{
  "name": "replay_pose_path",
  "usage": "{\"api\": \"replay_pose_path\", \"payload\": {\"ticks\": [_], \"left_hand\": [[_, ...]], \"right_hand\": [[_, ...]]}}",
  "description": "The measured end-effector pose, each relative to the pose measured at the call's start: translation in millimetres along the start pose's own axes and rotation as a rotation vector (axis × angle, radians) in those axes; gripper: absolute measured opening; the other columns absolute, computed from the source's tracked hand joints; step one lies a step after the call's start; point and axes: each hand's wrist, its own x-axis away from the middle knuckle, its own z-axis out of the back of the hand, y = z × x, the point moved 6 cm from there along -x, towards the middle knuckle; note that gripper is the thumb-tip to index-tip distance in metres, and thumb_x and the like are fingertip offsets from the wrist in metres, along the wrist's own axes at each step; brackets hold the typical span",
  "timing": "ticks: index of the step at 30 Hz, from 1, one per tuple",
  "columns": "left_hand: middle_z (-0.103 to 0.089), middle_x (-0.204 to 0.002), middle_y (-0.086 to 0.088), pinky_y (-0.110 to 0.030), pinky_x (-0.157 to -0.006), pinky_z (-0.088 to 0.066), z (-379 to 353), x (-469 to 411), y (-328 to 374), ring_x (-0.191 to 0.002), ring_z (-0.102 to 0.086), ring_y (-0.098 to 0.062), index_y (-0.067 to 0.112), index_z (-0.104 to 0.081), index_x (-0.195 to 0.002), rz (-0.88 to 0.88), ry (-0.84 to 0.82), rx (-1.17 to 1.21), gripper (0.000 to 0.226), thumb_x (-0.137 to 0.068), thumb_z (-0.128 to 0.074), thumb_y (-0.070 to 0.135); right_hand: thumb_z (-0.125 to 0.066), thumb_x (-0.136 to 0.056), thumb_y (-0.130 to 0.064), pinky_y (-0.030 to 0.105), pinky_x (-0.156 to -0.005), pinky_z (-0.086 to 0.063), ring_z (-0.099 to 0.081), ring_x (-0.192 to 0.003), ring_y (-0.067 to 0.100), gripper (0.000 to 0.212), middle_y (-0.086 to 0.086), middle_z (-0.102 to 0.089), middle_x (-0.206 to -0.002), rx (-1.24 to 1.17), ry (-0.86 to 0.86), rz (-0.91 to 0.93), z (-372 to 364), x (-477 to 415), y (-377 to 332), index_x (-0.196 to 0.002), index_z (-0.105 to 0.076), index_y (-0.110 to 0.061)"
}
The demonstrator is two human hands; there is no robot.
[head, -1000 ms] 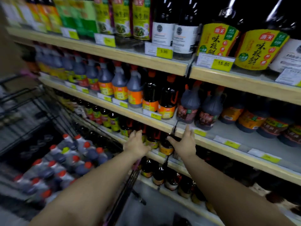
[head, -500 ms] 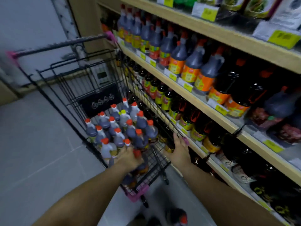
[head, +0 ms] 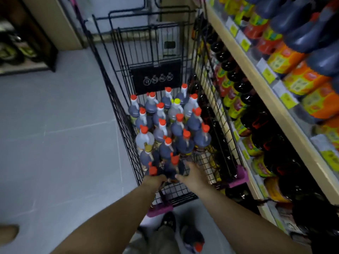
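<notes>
A black wire shopping cart [head: 117,110] stands in the aisle, holding several dark sauce bottles [head: 180,125] with red caps. My left hand [head: 155,180] reaches over the cart's near end, its fingers curled round a dark red-capped bottle [head: 152,170] in the near corner. My right hand [head: 193,177] is beside it with fingers spread, its fingertips at a neighbouring dark bottle [head: 173,166]. I cannot tell whether they touch it.
Store shelves [head: 280,114] packed with dark bottles and orange-labelled jugs run along the cart's right side. One red-capped bottle [head: 194,240] lies on the floor by my shoe [head: 168,220]. Grey tiled floor [head: 55,134] spreads to the left, with another shelf unit [head: 27,52] at the far left.
My view has swung from the shelf down to the cart. My right hand left the cart's rim and came in beside my left hand, which stays on a bottle at the near end.
</notes>
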Motion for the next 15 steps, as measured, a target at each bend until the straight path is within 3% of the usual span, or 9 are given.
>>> {"api": "replay_pose_path", "payload": {"ticks": [2, 4, 7, 11, 15], "left_hand": [[-0.053, -0.085, -0.014, -0.027, -0.057, -0.036, -6, -6, -6, -0.066, -0.044, -0.017, 0.011, -0.049, -0.075, 0.045, -0.045, 0.01, 0.016, -0.088, -0.055, 0.004], [-0.052, -0.097, -0.011, -0.03, -0.07, -0.038, -9, -11, -9, -0.084, -0.046, -0.021, 0.012, -0.051, -0.086, 0.122, -0.064, 0.047, 0.006, -0.09, -0.056, 0.012], [-0.051, -0.097, -0.008, -0.032, -0.08, -0.037, -12, -18, -14, -0.098, -0.041, -0.023, 0.01, -0.048, -0.099, 0.229, -0.063, 0.098, 0.011, -0.093, -0.053, 0.016], [-0.052, -0.084, -0.005, -0.028, -0.06, -0.039, -12, -20, -15, -0.082, -0.048, -0.017, 0.013, -0.05, -0.086, 0.268, -0.044, 0.217, 0.01, -0.095, -0.048, 0.015], [-0.053, -0.081, -0.008, -0.025, -0.046, -0.042, -11, -19, -11, -0.067, -0.046, -0.016, 0.011, -0.05, -0.085, 0.235, -0.051, 0.273, 0.017, -0.098, -0.041, 0.015]], "right_hand": [[-0.07, -0.082, -0.03, 0.028, -0.084, -0.042, -0.055, -0.11, 0.026, 0.044, 0.007, -0.058, -0.118, 0.023, -0.07, -0.022, -11, -8, 0, -0.119, -0.058, -0.009], [-0.071, -0.08, -0.033, 0.032, -0.081, -0.048, -0.06, -0.099, 0.025, 0.035, 0.005, -0.063, -0.105, 0.009, -0.109, -0.039, -23, -19, 1, -0.107, -0.064, -0.012], [-0.07, -0.077, -0.039, 0.031, -0.076, -0.051, -0.063, -0.089, 0.023, 0.028, 0.003, -0.067, -0.094, -0.018, -0.149, -0.079, -44, -38, 9, -0.093, -0.065, -0.017], [-0.069, -0.08, -0.029, 0.024, -0.072, -0.04, -0.06, -0.092, 0.024, 0.025, 0.008, -0.066, -0.099, -0.113, -0.181, -0.15, -58, -45, 12, -0.098, -0.062, -0.011], [-0.067, -0.082, -0.021, 0.025, -0.072, -0.043, -0.057, -0.088, 0.021, 0.018, 0.009, -0.062, -0.1, -0.278, -0.152, -0.243, -63, -40, 15, -0.096, -0.059, -0.013]]}}
